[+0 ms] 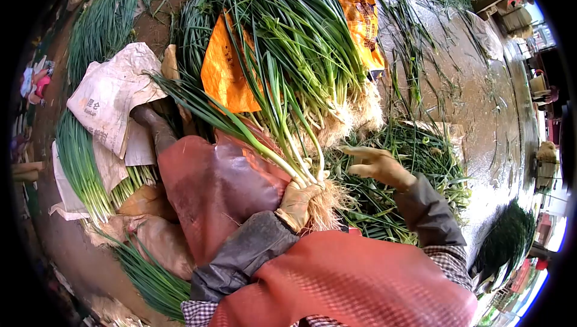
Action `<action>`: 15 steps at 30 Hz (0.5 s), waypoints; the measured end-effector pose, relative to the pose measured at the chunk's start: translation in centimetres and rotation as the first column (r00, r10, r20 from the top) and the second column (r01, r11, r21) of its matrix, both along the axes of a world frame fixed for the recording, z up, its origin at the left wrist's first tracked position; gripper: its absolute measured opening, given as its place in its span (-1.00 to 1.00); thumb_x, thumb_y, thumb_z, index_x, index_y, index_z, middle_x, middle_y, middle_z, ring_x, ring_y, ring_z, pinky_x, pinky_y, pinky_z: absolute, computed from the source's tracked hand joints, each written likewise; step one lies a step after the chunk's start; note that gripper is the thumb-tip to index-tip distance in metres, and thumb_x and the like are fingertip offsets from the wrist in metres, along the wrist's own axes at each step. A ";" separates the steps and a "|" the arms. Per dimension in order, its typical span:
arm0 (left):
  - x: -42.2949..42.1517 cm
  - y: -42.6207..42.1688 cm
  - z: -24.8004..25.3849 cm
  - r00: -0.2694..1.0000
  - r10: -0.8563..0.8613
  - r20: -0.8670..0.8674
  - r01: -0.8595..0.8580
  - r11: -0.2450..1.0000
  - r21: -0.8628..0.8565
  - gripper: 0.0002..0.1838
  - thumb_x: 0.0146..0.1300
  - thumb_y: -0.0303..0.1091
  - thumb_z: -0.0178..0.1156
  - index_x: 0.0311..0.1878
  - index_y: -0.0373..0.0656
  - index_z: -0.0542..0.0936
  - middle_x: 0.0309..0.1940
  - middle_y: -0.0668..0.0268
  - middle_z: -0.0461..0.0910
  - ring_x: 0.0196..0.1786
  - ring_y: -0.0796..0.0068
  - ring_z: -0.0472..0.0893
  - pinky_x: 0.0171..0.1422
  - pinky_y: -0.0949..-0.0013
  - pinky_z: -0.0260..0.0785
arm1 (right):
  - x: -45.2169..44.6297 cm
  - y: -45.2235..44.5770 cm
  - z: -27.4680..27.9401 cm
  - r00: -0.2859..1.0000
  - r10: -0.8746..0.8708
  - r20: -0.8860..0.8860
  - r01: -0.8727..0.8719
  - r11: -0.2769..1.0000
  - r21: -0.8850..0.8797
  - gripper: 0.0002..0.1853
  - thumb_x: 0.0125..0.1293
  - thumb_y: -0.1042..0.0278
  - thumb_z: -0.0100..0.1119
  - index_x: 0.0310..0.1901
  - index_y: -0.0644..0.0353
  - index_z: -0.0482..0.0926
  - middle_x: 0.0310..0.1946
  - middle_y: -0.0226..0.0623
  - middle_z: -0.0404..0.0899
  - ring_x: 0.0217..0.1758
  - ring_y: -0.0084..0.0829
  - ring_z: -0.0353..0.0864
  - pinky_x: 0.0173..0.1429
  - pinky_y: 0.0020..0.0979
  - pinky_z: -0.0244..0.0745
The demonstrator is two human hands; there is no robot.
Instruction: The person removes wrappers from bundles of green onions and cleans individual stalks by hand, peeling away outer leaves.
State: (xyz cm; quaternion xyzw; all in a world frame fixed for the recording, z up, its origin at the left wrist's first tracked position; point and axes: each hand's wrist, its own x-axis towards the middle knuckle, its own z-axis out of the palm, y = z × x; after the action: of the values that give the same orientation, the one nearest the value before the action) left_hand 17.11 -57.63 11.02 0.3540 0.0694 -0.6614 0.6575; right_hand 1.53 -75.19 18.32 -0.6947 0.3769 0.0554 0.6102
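My left hand (296, 208), in a tan glove, is closed around the lower stems of a few green onions (292, 159). Their bushy pale roots (327, 205) stick out beside the fist, and the leaves fan up and to the left. To the right, my right hand (375, 166), also gloved, has its fingers stretched out and holds nothing; it hovers over a heap of loose green leaves (384, 198). Just beyond both hands lies a big pile of green onions (294, 45), roots toward me. A red apron (336, 285) covers my lap.
Orange printed bags (360, 21) lie under and beside the pile. At left, a whitish sack (114, 99) lies near bundled green onions (84, 171). Scattered leaves cover parts of the wet floor (481, 105). A dark green bundle (508, 237) sits at the right.
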 end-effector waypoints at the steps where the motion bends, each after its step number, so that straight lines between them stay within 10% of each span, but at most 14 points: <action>1: 0.1 0.0 -0.1 0.995 -0.066 0.076 0.065 0.998 0.014 -0.40 0.13 -0.74 0.05 0.27 -0.22 0.24 0.01 0.21 0.49 -0.01 0.41 0.54 0.09 0.40 0.46 | 3.3 0.4 -0.6 0.984 0.155 0.085 -0.157 0.988 0.012 -0.50 0.24 0.18 0.25 0.20 0.12 0.45 -0.14 -0.23 0.63 -0.17 -0.44 0.62 -0.08 -0.43 0.58; 4: -0.1 0.3 0.0 0.989 -0.090 0.120 0.082 0.994 0.070 -0.42 0.13 -0.77 0.01 0.25 -0.23 0.27 -0.02 0.28 0.50 -0.02 0.44 0.54 0.03 0.41 0.47 | 6.8 1.5 -5.2 0.926 0.242 0.289 -0.324 0.903 0.283 -0.65 0.22 0.24 0.26 0.00 0.21 0.58 -0.21 -0.19 0.65 -0.20 -0.36 0.63 -0.04 -0.40 0.54; 6: 0.2 -0.1 0.2 0.994 -0.089 0.069 0.094 0.993 -0.067 -0.41 0.12 -0.79 0.00 0.26 -0.25 0.27 -0.01 0.28 0.50 -0.02 0.44 0.54 0.02 0.44 0.48 | 6.5 1.4 -3.2 0.774 0.575 0.266 -0.508 0.814 -0.282 -0.82 0.20 0.46 0.17 -0.17 0.29 0.60 -0.30 -0.12 0.61 -0.27 -0.25 0.61 -0.14 -0.38 0.52; 8: -0.3 0.3 -0.4 0.992 -0.105 0.065 0.108 0.993 -0.037 -0.37 0.11 -0.79 0.01 0.30 -0.24 0.23 0.00 0.26 0.50 -0.02 0.44 0.54 0.04 0.44 0.47 | 4.9 2.2 -1.6 0.869 0.451 0.205 -0.379 0.872 -0.311 -0.84 0.26 0.45 0.13 -0.17 0.28 0.60 -0.34 -0.19 0.61 -0.30 -0.32 0.61 -0.17 -0.38 0.54; 12: -0.2 0.2 -0.7 0.988 -0.080 0.135 0.077 0.997 0.028 -0.27 0.13 -0.76 0.04 0.39 -0.20 0.10 0.10 0.27 0.42 0.04 0.48 0.49 0.06 0.47 0.43 | -2.7 1.1 2.6 0.983 -0.168 0.067 0.134 0.927 0.350 -0.84 0.34 0.40 0.11 -0.28 0.33 0.55 -0.36 -0.31 0.58 -0.52 -0.65 0.45 -0.46 -0.62 0.39; 15: 0.0 0.3 -0.6 0.990 -0.076 0.117 0.071 0.996 0.048 -0.16 0.10 -0.76 0.07 0.44 -0.18 -0.02 0.04 0.16 0.46 -0.02 0.40 0.55 0.12 0.40 0.43 | -12.0 -0.2 1.9 0.908 -0.380 -0.178 0.407 0.899 0.162 -0.81 0.29 0.31 0.19 -0.33 0.28 0.57 -0.43 -0.32 0.60 -0.55 -0.65 0.42 -0.45 -0.56 0.38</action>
State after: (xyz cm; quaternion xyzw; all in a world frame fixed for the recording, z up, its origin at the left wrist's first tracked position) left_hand 17.09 -57.32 10.45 0.4096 0.0315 -0.6613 0.6276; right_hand -10.42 -75.36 20.22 -0.5348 0.5448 0.0167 0.6456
